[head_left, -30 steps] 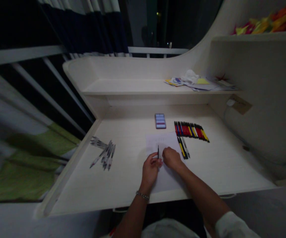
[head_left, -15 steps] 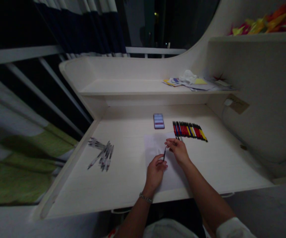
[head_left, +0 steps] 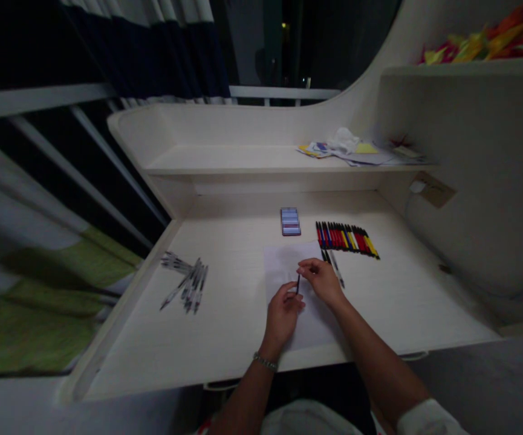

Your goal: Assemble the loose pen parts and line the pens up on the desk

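My left hand (head_left: 283, 312) is closed around a thin dark pen (head_left: 298, 283), held nearly upright over a white sheet of paper (head_left: 288, 261) on the desk. My right hand (head_left: 322, 279) sits just right of it, fingers pinched at the pen's top end. Two loose pens (head_left: 335, 263) lie on the desk beside my right hand. Behind them is a neat row of coloured pens (head_left: 346, 237) in red, blue, yellow and black.
A pile of several grey pens (head_left: 188, 279) lies at the left of the white desk (head_left: 225, 338). A phone (head_left: 291, 221) rests behind the paper. Papers and cloth (head_left: 352, 150) lie on the shelf; a bed rail stands to the left.
My right hand reached toward the row of coloured pens, then came back to the pen in my left hand. My left hand stayed on the pen, which tilted slightly.
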Demonstrator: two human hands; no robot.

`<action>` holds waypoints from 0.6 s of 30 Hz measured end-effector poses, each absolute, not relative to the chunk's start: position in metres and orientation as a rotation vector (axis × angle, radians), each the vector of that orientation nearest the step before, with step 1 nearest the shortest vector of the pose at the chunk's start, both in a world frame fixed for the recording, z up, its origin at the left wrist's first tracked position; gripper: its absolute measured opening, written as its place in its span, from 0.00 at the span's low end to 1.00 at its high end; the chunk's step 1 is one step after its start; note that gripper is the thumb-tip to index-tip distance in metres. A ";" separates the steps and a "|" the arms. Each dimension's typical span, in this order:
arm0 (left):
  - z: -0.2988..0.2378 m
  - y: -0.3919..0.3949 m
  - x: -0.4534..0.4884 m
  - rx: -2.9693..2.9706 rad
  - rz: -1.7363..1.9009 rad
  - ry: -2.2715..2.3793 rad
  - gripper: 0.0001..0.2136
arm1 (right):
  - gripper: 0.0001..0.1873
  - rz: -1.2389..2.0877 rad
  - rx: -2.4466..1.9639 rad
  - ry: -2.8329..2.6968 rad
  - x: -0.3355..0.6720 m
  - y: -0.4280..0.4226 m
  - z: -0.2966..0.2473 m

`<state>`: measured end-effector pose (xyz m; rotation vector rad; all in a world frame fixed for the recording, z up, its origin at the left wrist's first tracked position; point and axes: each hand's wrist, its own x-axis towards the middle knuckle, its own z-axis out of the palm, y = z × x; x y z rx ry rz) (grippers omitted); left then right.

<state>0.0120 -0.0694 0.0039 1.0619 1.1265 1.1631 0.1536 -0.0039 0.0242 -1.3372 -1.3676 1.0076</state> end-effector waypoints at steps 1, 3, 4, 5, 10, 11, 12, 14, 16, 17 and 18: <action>0.003 -0.070 0.012 1.057 1.161 1.128 0.19 | 0.17 1.019 -1.325 -1.370 0.153 -0.005 0.024; 0.000 -0.071 0.012 1.054 1.159 1.132 0.19 | 0.20 1.092 -1.289 -1.349 0.154 -0.006 0.022; -0.001 -0.071 0.011 1.052 1.160 1.131 0.19 | 0.22 1.150 -1.266 -1.333 0.154 -0.006 0.021; -0.002 -0.072 0.010 1.048 1.163 1.129 0.19 | 0.23 1.209 -1.245 -1.318 0.154 -0.005 0.020; -0.001 -0.074 0.004 0.988 1.182 1.139 0.20 | 0.15 1.108 -1.463 -1.474 0.146 0.001 0.016; 0.000 -0.074 0.003 0.977 1.185 1.146 0.20 | 0.13 1.017 -1.572 -1.578 0.142 0.001 0.016; 0.001 -0.074 0.002 0.968 1.189 1.150 0.21 | 0.12 0.923 -1.683 -1.690 0.137 0.000 0.016; 0.003 -0.073 0.001 0.953 1.199 1.149 0.22 | 0.11 0.766 -1.887 -1.874 0.128 -0.001 0.016; 0.004 -0.073 0.000 0.941 1.207 1.139 0.23 | 0.10 0.672 -2.030 -1.950 0.122 -0.002 0.016; 0.004 -0.072 0.000 0.938 1.210 1.137 0.23 | 0.10 0.657 -2.055 -1.953 0.121 -0.002 0.015; 0.004 -0.072 -0.001 0.938 1.211 1.138 0.22 | 0.10 0.670 -2.051 -1.934 0.122 0.000 0.014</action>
